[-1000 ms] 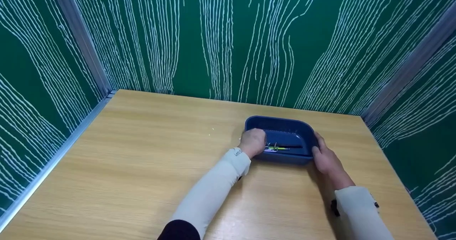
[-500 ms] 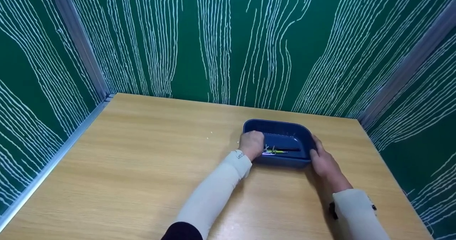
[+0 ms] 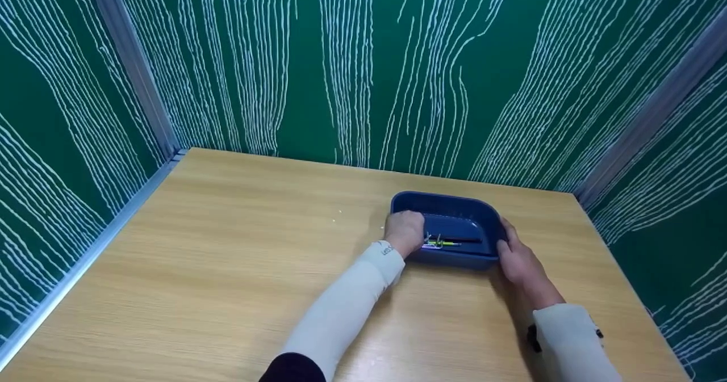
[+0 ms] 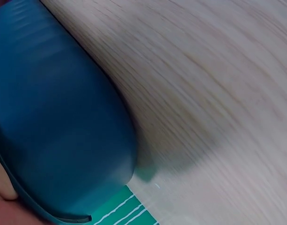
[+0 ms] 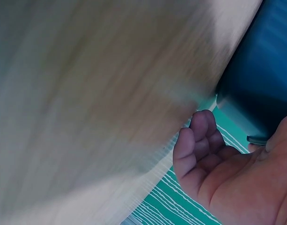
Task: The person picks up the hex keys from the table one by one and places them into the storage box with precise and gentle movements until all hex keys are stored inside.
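Observation:
A dark blue plastic box (image 3: 454, 261) stands on the table, open at the top. My left hand (image 3: 405, 231) is at its left end, curled over the rim and gripping it; much of the grip is hidden in the head view. In the left wrist view, fingers (image 4: 2, 180) show past the rim of the box (image 4: 63, 108). At the right end, my right hand (image 3: 519, 260) holds the wall, thumb near the rim; its other fingers (image 5: 184, 150) curl loosely outside the box. Several slim pen-like items (image 3: 446, 243), one yellow-green, lie inside, partly behind the left hand.
The wooden table (image 3: 227, 268) extends to the left and front of the box. Tiny white specks (image 3: 339, 212) lie left of it. Green walls (image 3: 306, 87) with white wavy lines enclose the back and sides, with metal posts (image 3: 133, 58) at the corners.
Both hands keep their places on the box, and the items inside look the same. The head view has only shifted slightly.

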`<state>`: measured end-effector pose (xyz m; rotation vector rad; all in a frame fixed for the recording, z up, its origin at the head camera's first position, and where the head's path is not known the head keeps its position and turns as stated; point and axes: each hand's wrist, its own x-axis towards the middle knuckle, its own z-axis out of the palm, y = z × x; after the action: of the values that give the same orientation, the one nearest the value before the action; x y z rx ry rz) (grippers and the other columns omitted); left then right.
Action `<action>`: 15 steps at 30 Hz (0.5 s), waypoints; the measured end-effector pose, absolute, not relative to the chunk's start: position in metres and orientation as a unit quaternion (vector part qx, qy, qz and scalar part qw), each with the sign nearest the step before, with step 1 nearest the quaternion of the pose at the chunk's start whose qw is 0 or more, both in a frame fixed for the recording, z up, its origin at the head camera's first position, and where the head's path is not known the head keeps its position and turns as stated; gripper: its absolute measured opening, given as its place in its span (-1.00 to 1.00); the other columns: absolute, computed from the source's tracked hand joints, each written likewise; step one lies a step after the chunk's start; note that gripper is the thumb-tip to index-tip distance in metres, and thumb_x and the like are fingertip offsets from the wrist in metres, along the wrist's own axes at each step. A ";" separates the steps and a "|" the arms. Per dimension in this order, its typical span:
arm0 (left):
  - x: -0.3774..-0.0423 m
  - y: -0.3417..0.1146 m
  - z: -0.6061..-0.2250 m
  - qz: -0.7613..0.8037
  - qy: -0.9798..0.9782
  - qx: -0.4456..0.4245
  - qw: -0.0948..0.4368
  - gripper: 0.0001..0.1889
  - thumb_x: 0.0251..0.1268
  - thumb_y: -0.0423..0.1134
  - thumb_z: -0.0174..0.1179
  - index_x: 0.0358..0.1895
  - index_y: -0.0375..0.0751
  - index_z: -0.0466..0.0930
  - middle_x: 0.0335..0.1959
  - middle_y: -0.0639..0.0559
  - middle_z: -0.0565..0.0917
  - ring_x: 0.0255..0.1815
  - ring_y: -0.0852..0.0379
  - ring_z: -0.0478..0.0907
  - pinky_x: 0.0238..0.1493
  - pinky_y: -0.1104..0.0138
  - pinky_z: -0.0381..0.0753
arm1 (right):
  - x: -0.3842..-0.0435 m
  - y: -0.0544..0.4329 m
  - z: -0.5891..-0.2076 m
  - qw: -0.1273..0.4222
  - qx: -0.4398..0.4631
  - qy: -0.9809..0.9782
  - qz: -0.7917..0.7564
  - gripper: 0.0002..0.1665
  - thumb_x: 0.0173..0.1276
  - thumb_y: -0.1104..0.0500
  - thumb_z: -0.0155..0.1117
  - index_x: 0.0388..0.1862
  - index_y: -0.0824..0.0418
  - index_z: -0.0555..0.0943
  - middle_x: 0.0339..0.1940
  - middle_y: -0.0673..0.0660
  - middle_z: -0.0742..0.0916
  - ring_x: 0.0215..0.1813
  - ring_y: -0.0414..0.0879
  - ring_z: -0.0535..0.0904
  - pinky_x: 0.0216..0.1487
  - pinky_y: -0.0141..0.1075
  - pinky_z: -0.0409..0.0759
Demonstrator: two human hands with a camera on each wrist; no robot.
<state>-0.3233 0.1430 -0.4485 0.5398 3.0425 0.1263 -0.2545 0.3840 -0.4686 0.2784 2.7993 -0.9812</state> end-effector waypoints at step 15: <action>-0.323 0.141 -0.452 0.105 0.979 0.175 0.023 -0.87 0.25 -0.06 0.24 -0.30 0.01 0.67 -0.43 0.16 0.66 -0.40 0.19 0.52 -0.24 0.33 0.56 | -0.253 0.383 -0.466 0.093 0.098 0.926 -0.352 -0.31 0.56 -0.16 -0.50 0.49 -0.31 -0.51 0.58 0.28 -0.20 0.54 0.41 -0.27 0.37 0.39 -0.19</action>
<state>-0.3234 0.1411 -0.4515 0.5430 3.0305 0.3264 -0.2525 0.3831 -0.4664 0.2913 2.7484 -1.0453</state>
